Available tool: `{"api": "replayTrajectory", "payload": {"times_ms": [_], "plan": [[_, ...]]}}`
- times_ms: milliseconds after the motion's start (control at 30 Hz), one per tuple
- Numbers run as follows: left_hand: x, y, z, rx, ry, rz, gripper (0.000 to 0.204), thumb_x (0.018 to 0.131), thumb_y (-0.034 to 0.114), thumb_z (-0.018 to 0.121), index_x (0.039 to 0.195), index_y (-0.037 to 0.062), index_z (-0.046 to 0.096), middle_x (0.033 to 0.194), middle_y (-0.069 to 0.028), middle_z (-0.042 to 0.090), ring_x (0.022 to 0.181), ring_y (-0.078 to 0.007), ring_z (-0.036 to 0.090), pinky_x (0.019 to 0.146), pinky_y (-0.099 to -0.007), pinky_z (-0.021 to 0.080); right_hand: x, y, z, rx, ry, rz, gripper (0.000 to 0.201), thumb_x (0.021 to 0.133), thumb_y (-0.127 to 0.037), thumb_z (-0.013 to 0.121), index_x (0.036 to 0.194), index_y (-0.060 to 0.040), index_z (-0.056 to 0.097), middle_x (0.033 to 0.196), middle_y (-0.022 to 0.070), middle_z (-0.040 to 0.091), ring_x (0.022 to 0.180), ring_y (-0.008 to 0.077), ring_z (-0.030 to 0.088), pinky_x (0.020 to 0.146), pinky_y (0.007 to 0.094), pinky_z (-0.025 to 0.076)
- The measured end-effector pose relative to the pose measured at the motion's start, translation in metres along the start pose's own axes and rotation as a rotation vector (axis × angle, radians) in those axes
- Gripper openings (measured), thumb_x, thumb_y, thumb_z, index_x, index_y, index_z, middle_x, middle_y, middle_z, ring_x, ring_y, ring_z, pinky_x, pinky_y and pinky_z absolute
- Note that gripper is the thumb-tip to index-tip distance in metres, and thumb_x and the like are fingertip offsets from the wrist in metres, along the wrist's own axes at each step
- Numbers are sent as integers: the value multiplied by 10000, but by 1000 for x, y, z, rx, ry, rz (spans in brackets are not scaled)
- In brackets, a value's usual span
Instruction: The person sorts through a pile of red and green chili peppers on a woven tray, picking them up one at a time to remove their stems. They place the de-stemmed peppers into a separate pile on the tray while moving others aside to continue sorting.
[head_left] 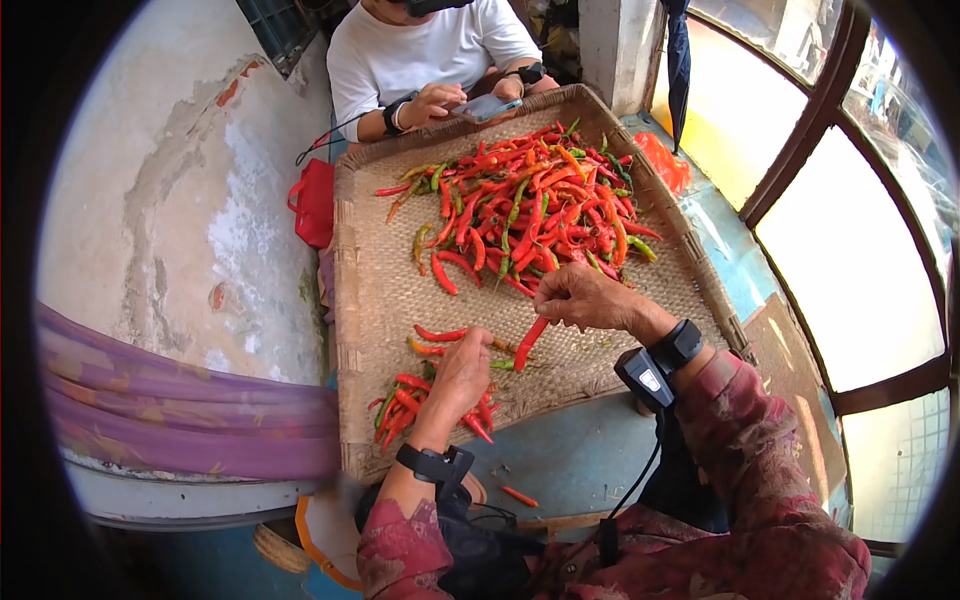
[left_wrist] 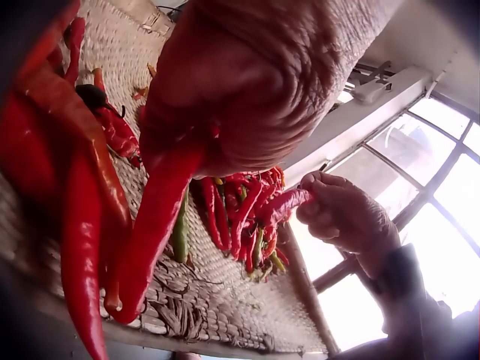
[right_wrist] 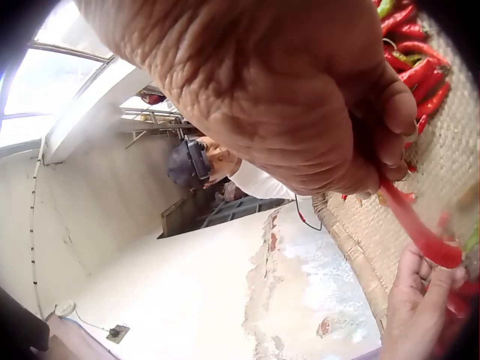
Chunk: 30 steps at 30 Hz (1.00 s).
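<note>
My right hand (head_left: 590, 300) pinches a red chili pepper (head_left: 528, 347) by one end, and it hangs down over the woven tray (head_left: 365, 250). To its left and nearer the front, my left hand (head_left: 460, 378) grips another red chili pepper (left_wrist: 166, 225), which sticks out below the fingers in the left wrist view. Under and beside the left hand lies a small pile of chili peppers (head_left: 400, 412), mostly red. A large heap of red chili peppers (head_left: 545, 205), with some green and orange ones, covers the far half of the tray.
Across the tray a person (head_left: 425, 50) in a white top holds a phone (head_left: 487, 107). A red bag (head_left: 313, 205) hangs by the left wall. One loose chili (head_left: 520, 496) lies on the blue surface below the tray's front edge. Windows line the right side.
</note>
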<state>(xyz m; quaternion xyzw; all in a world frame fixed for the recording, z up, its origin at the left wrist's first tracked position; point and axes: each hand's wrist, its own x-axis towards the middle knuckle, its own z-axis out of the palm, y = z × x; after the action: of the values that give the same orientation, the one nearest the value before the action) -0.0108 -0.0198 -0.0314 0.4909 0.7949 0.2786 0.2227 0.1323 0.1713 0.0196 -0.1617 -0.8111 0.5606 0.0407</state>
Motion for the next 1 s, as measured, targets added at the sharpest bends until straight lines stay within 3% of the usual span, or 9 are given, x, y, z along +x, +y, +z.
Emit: {"api": "replayTrajectory", "payload": {"times_ms": [100, 200, 300, 367, 433, 467, 533, 900, 1000], "plan": [[1, -5, 3, 16, 22, 32, 223, 814, -32, 472, 1035, -11, 494, 898, -188, 593, 873, -332, 589, 784, -407, 464, 5, 4, 0, -53, -18, -24, 170, 845, -167, 586, 831, 2, 601, 669, 30, 586, 608, 97, 562, 508, 262, 475], [0, -6, 4, -6, 61, 42, 210, 806, -39, 473, 1013, -13, 497, 892, -184, 591, 871, -331, 587, 781, -400, 464, 14, 2, 0, 294, 446, -192, 307, 890, -201, 561, 1081, 38, 534, 812, 73, 614, 685, 121, 598, 614, 278, 518], [0, -8, 4, 16, 128, 138, 184, 814, -7, 489, 998, -5, 498, 837, -142, 584, 729, -247, 601, 698, -344, 481, 15, -4, 1, 329, 516, -191, 390, 901, -210, 549, 1185, 48, 475, 911, 108, 623, 740, 153, 621, 670, 306, 532], [2, -9, 4, -61, 98, 111, 170, 823, -4, 487, 992, -2, 499, 836, -121, 578, 708, -209, 593, 671, -324, 484, 13, 2, 5, 252, 436, -145, 426, 885, -227, 573, 1210, 33, 481, 905, 140, 639, 780, 165, 631, 654, 313, 525], [3, 2, 0, -144, 70, 80, 156, 831, -1, 486, 987, 0, 501, 834, -101, 572, 688, -171, 585, 645, -303, 486, 10, 4, 14, -52, 65, -45, 478, 900, -304, 562, 1239, 23, 479, 953, 127, 643, 809, 160, 611, 672, 292, 501], [2, 8, -2, -248, 49, 37, 146, 841, -1, 481, 985, 5, 502, 834, -81, 565, 680, -142, 574, 625, -283, 483, 9, 9, 22, -53, 63, -44, 478, 900, -304, 562, 1239, 23, 479, 953, 127, 643, 809, 160, 611, 672, 292, 501], [2, 14, -4, -351, 28, -6, 136, 850, -1, 475, 983, 9, 502, 834, -62, 559, 672, -112, 563, 606, -262, 480, 7, 18, 41, -249, -32, -284, 290, 822, -199, 609, 1029, 3, 612, 828, 169, 652, 777, 264, 645, 666, 368, 492], [-1, 19, -9, -553, 4, 13, 142, 869, 24, 481, 1009, 5, 492, 832, -83, 593, 662, -131, 596, 609, -268, 497, 5, 16, 59, -320, -226, -171, 211, 756, -194, 630, 853, -8, 640, 723, 171, 625, 710, 325, 618, 657, 398, 478], [-2, 21, -11, -398, 0, -43, 160, 878, 34, 455, 1031, 2, 490, 876, -85, 582, 728, -137, 582, 681, -281, 490, 3, 18, 53, -335, -326, -160, 227, 756, -209, 638, 800, 13, 615, 686, 160, 609, 668, 320, 608, 641, 398, 473]]}}
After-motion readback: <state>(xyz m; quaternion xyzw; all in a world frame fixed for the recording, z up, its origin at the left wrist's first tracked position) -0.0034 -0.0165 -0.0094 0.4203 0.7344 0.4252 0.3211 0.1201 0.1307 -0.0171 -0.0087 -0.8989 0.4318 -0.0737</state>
